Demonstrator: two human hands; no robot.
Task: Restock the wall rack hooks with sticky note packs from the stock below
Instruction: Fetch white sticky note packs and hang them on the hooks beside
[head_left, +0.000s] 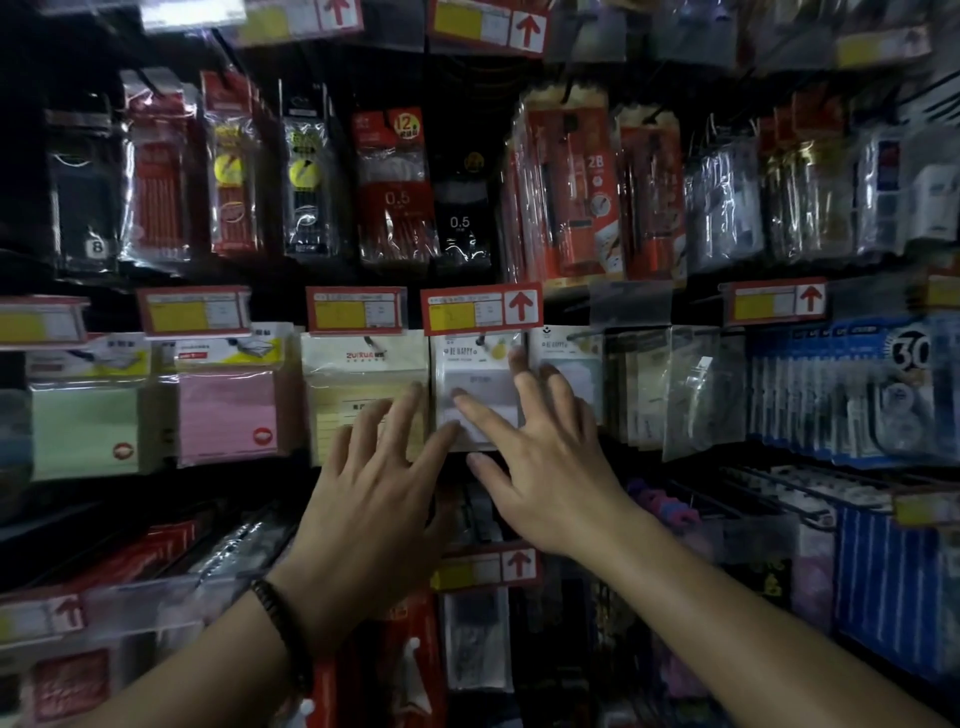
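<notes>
A white sticky note pack (475, 384) hangs on a hook in the middle row of the wall rack. My right hand (540, 457) lies spread over its right side, fingers straight, forefinger across the pack's front. My left hand (379, 488) is spread too, fingertips touching the lower left edge of that pack and the yellow lined pack (358, 384) beside it. Neither hand grips anything. Pink (228, 410) and green (83, 426) sticky note packs hang further left. Another white pack (576, 364) hangs just right of my right hand.
Red and yellow price tags (480, 309) sit above each hook. Pen and pencil packs (395, 192) fill the row above. Blue packs (852, 395) hang at right. Dark packs and more tags (488, 566) hang below my hands.
</notes>
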